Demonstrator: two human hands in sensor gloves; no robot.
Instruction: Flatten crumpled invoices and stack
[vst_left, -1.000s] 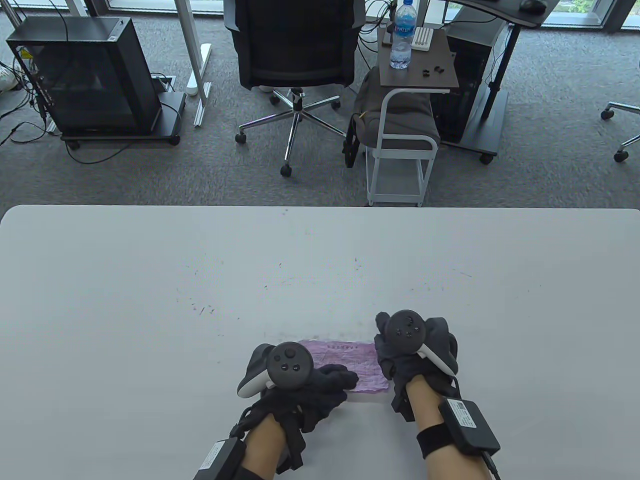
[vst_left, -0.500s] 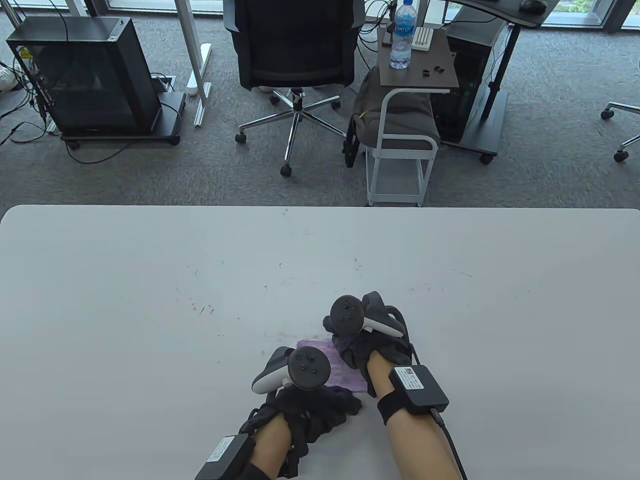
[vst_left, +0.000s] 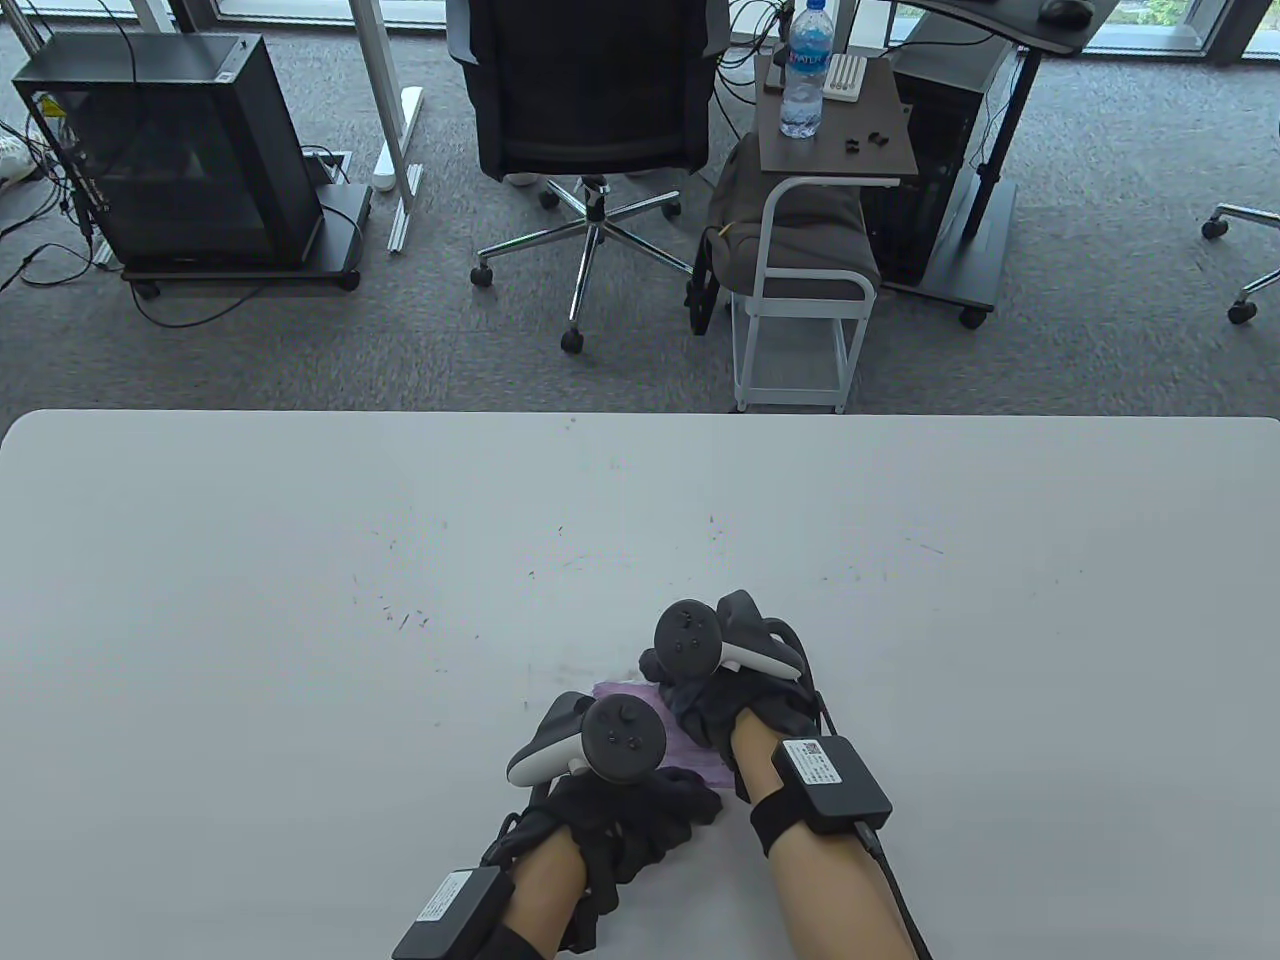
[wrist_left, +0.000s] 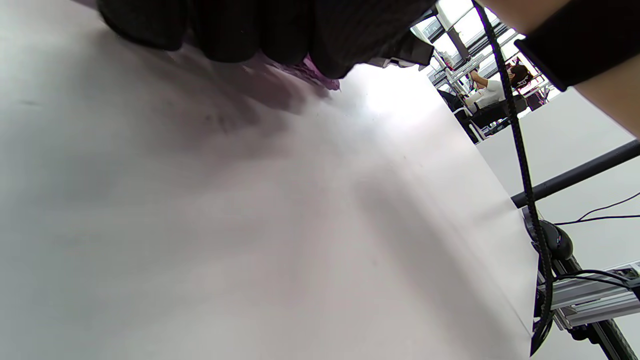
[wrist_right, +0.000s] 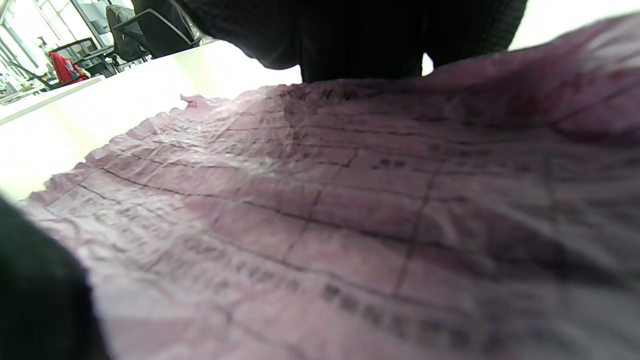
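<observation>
The counter (vst_left: 300, 600) holds one pink invoice (vst_left: 680, 745) at the bottom middle. The right hand (vst_left: 725, 690) has slid left across it, pressing with flat fingers. The left hand (vst_left: 620, 800) presses its near edge flat. Smoothing looks nearly done.

Black gloves, trackers, black wrist boxes (vst_left: 829, 784), cables.
</observation>
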